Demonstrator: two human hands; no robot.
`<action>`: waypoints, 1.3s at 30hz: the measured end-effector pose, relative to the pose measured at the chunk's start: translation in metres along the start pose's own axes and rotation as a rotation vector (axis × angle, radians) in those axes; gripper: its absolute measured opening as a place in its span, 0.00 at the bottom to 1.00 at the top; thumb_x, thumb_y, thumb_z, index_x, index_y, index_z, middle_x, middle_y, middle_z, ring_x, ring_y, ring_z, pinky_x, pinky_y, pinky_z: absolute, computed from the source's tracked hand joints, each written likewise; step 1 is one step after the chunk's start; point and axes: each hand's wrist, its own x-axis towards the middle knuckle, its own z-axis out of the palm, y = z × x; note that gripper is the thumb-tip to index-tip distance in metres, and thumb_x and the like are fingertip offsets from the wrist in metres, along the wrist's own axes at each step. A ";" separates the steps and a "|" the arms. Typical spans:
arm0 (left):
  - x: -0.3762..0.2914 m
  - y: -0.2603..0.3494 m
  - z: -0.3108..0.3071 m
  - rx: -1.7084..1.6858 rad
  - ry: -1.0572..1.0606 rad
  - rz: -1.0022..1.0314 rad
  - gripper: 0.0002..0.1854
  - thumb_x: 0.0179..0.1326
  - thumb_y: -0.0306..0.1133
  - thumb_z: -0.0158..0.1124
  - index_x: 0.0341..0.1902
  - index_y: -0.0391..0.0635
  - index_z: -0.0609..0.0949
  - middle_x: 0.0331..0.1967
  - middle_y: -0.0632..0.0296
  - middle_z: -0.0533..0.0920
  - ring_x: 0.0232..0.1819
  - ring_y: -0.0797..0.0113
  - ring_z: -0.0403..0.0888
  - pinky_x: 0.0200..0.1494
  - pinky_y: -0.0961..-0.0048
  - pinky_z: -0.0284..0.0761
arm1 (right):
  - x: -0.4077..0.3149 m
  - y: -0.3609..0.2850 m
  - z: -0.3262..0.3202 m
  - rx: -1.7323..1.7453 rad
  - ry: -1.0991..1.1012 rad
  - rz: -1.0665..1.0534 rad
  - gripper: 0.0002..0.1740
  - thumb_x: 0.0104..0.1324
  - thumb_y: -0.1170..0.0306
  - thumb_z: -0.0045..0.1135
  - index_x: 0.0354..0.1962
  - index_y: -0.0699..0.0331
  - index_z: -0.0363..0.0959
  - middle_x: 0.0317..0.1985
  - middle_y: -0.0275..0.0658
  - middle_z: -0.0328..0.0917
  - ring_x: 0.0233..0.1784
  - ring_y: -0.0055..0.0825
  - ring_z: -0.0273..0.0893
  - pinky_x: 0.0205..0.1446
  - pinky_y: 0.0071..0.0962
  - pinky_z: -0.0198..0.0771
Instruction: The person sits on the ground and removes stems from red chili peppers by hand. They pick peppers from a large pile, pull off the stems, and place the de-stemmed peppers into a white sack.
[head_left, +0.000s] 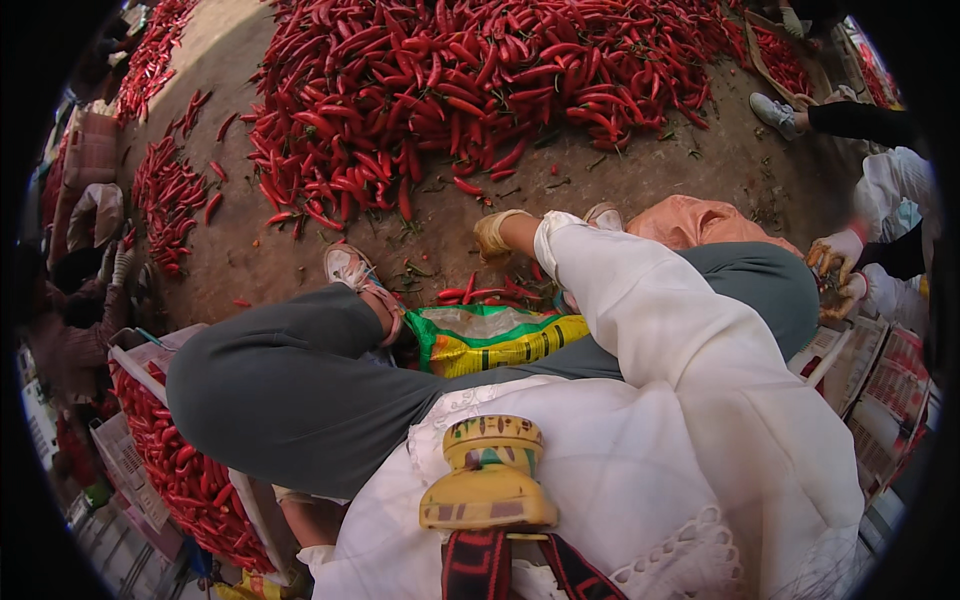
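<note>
My right hand (491, 234), in a yellowish stained glove, reaches down over the ground between my feet, near a few loose red chili peppers (487, 292). Its fingertips are blurred, so what they hold cannot be told. My left hand is almost wholly hidden behind my left thigh; only the glove's cuff (291, 495) and the forearm show, beside a crate full of red chilies (184, 480). A green and yellow printed sack (502, 345) lies between my legs. Beyond my feet spreads a large heap of red chilies (465, 90).
A smaller chili pile (166, 202) lies at the left. A salmon-coloured sack (697, 221) is by my right knee. Co-workers sit at both sides; one person's gloved hands (836, 259) are at the right, near plastic crates (889, 390). A yellow patterned object (491, 480) on a strap hangs at my chest.
</note>
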 end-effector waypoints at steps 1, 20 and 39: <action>0.011 -0.023 0.004 0.067 -0.004 -0.098 0.24 0.62 0.33 0.59 0.61 0.37 0.70 0.51 0.55 0.79 0.48 0.63 0.78 0.49 0.72 0.74 | 0.001 0.017 -0.005 0.102 0.368 0.132 0.19 0.59 0.58 0.54 0.43 0.61 0.80 0.43 0.48 0.81 0.48 0.40 0.80 0.47 0.39 0.75; 0.017 0.064 0.020 0.648 -0.052 0.285 0.18 0.67 0.32 0.54 0.57 0.35 0.74 0.52 0.56 0.79 0.52 0.64 0.78 0.54 0.73 0.73 | -0.045 0.041 -0.025 -0.018 0.560 0.301 0.17 0.62 0.61 0.51 0.50 0.46 0.75 0.47 0.34 0.80 0.51 0.36 0.78 0.51 0.35 0.73; 0.065 0.071 0.357 0.387 -0.705 0.559 0.16 0.65 0.28 0.51 0.56 0.43 0.73 0.43 0.55 0.83 0.37 0.61 0.84 0.31 0.73 0.79 | -0.125 -0.067 -0.111 1.184 1.267 -0.146 0.20 0.48 0.56 0.69 0.31 0.65 0.79 0.28 0.43 0.81 0.33 0.34 0.80 0.41 0.31 0.73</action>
